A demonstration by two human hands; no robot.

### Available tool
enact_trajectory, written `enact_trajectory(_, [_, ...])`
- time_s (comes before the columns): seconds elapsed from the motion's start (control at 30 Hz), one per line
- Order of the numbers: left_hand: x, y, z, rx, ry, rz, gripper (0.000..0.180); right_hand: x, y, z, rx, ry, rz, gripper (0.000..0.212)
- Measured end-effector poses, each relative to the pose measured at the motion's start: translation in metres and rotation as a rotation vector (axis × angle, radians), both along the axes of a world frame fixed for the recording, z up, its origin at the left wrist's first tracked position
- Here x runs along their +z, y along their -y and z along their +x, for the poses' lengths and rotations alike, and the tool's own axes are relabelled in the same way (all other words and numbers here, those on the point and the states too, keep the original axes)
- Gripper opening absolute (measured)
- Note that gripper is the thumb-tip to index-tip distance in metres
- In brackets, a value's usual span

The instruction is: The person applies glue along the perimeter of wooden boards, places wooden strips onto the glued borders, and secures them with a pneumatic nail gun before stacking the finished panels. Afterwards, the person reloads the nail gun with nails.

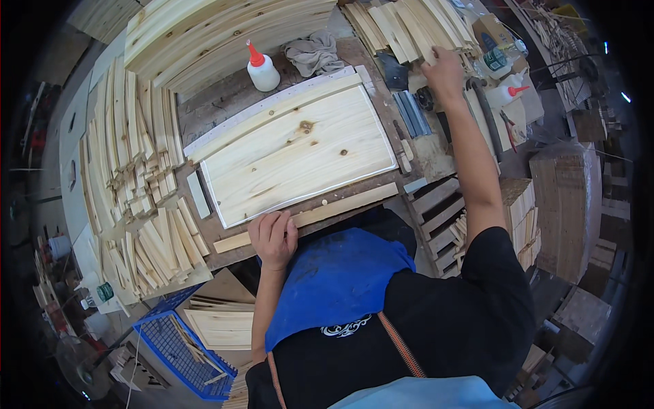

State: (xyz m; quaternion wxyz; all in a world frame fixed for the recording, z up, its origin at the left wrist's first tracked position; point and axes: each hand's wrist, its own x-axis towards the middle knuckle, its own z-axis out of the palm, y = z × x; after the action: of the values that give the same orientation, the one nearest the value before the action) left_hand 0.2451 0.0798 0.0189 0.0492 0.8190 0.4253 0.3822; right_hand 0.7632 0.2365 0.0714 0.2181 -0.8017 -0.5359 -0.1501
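Note:
A pale knotty wooden panel [300,146] lies on the workbench before me, a white line of what looks like glue along its near and side edges. One wooden strip [272,117] lies along its far edge. At the bench's front edge, my left hand [272,238] rests with curled fingers over a second wooden strip [344,206]. My right arm stretches to the far right, where my right hand [444,73] has its fingers closed at the near end of a strip in a stack of wooden strips [412,27]; the fingertips are partly hidden.
A white glue bottle with red cap [263,73] and a grey rag [313,54] stand beyond the panel. Stacked strips [126,129] crowd the left. To the right are a second glue bottle [505,94], pliers [508,129] and a plastic bottle [497,60]. A blue crate [184,358] sits below left.

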Motion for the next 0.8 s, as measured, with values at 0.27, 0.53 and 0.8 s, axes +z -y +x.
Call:
enact_trajectory(0.27, [0.024,0.016,-0.013,-0.027,0.456,-0.538,0.024,0.022,0.13,-0.154,0.394,-0.7,0.18,0.043])
enact_trajectory(0.53, [0.062,-0.013,0.018,-0.222,1.234,-1.196,0.037,0.029,0.218,-0.295,0.68,-0.626,-0.018,0.046])
enact_trajectory(0.8, [0.057,-0.015,-0.013,-0.152,1.252,-1.223,0.034,0.021,0.231,-0.319,0.719,-0.512,-0.024,0.048])
